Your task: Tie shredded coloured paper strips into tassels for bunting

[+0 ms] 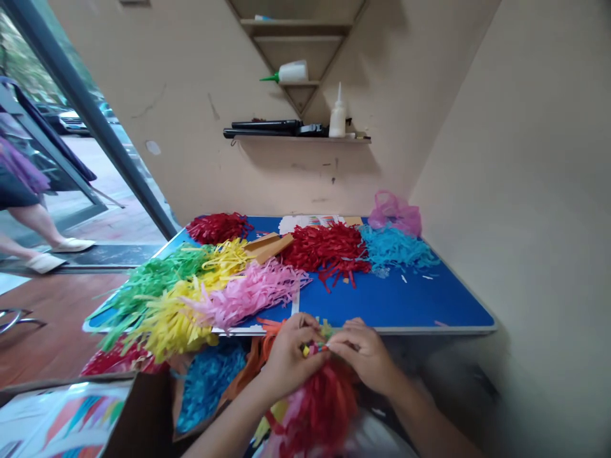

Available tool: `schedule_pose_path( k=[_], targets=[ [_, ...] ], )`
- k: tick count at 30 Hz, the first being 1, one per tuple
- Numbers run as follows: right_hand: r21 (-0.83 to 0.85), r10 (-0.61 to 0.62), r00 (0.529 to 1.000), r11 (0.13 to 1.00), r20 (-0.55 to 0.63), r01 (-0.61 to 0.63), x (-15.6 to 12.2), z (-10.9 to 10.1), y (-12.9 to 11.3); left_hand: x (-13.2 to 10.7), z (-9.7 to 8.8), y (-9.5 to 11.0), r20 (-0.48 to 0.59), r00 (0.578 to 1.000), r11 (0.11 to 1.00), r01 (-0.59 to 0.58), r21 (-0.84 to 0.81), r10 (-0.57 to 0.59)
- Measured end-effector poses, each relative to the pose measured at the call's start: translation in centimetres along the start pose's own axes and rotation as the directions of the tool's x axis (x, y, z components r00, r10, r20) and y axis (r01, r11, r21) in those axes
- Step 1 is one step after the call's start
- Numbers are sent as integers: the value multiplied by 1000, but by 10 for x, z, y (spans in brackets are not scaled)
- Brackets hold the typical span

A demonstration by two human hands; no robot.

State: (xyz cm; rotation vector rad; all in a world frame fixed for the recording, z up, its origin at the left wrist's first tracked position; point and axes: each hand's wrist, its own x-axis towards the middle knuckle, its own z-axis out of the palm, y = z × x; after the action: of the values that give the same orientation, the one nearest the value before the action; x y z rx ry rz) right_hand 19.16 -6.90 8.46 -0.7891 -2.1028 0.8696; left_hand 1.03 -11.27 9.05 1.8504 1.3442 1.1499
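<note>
Head view: left grip (289, 356) and right grip (363, 356) pinched around a paper bundle (315, 348), mostly hidden.

**Soft daylight, blur at the bottom**

Daylight comes in through the glass door (90, 117) at left, and the view outside is the brightest part. The wall (162, 83) is evenly lit, with soft shadow under the shelf (296, 138). The tabletop (396, 299) shows little glare. The left hand (286, 356) and right hand (363, 356) look slightly smeared, the lower right corner is blurry, and the wide lens bends the edges.
</note>
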Motion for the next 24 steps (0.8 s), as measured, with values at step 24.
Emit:
schedule_pose_path(
  k=[24],
  targets=[
    [422,330,920,819,209,-390,1,30,3,-46,-101,3,-103,994,920,13,392,29]
  ],
)
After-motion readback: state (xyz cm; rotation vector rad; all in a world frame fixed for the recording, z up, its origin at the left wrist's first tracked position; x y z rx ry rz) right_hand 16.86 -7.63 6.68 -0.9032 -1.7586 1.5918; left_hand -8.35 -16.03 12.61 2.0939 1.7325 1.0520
